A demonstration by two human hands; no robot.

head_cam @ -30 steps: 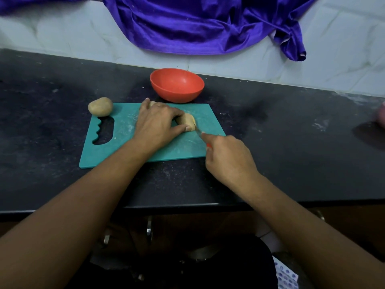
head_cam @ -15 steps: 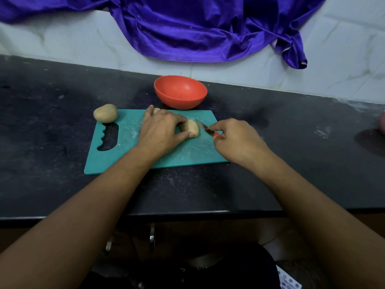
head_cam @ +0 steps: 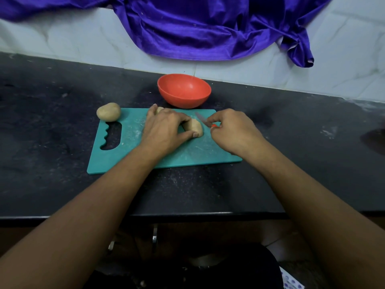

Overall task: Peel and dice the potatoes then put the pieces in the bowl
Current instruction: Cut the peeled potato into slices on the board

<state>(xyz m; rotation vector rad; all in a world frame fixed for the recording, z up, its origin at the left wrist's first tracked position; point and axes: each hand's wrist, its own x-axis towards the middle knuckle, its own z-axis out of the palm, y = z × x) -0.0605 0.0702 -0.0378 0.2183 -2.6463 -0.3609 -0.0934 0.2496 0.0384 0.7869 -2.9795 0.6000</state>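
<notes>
A teal cutting board (head_cam: pixel 133 147) lies on the black counter. My left hand (head_cam: pixel 164 130) grips a pale potato piece (head_cam: pixel 194 127) on the board, thumb at its near side. Behind my left fingers another potato bit (head_cam: pixel 159 109) peeks out. My right hand (head_cam: pixel 231 132) holds a small knife (head_cam: pixel 201 119) with a red handle, its blade pointing up-left just right of the potato piece. A whole unpeeled potato (head_cam: pixel 108 112) sits at the board's far left corner. An orange-red bowl (head_cam: pixel 184 90) stands just behind the board and looks empty.
The black counter (head_cam: pixel 291 142) runs left to right, with its front edge near my arms. A purple cloth (head_cam: pixel 208 28) hangs over the white tiled wall behind. A dark shadowed object (head_cam: pixel 375 140) sits at the far right edge.
My right hand moved from the board's near right corner up and in toward the potato piece, bringing the knife blade beside it. My left hand kept its hold.
</notes>
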